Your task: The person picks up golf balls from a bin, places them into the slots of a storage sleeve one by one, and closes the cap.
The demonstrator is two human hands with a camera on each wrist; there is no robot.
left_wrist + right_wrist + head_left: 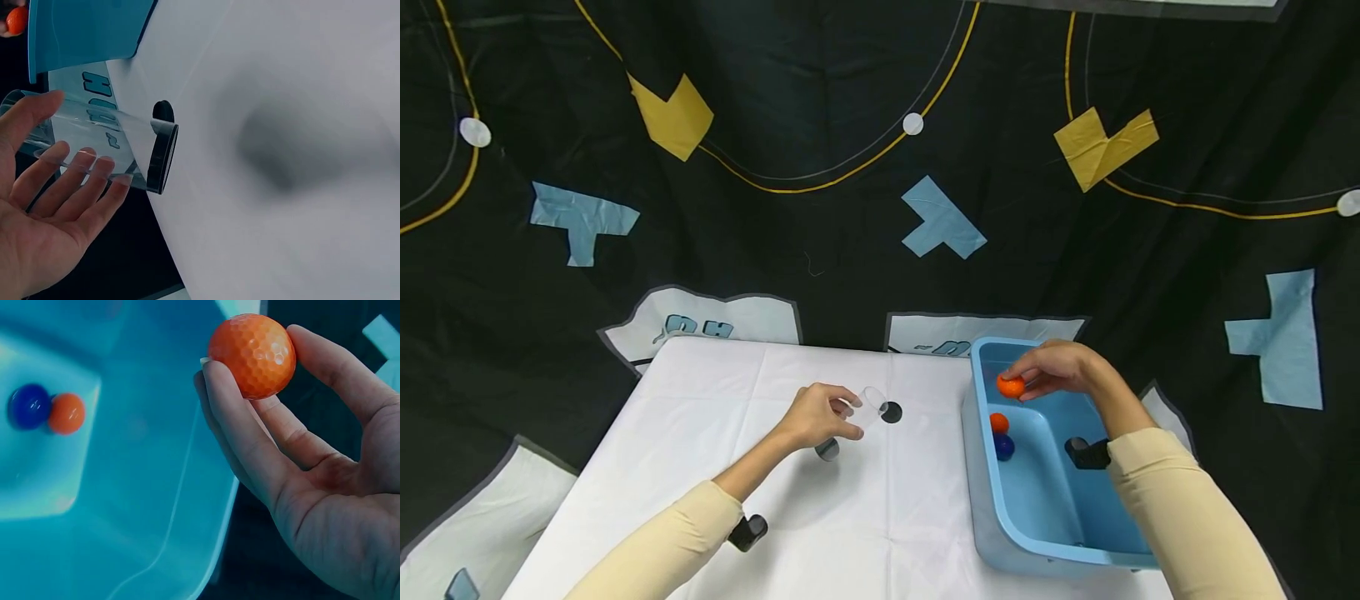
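My left hand (820, 415) grips a clear plastic cylinder (106, 125) tilted on its side above the table, thumb on one side and fingers on the other. A black cap (164, 156) closes one end of the cylinder. Its other end, toward the tub, looks open. My right hand (1060, 368) pinches an orange golf ball (252, 356) between thumb and fingertips, over the far part of the blue tub (985, 508). Inside the tub, another orange ball (67, 414) lies against a dark blue ball (30, 407).
A loose black disc (891, 412) lies on the white-covered table (715, 392), close to the cylinder's open end. The tub takes up the table's right side. Behind the table hangs a black cloth (820, 250) with blue and yellow patches.
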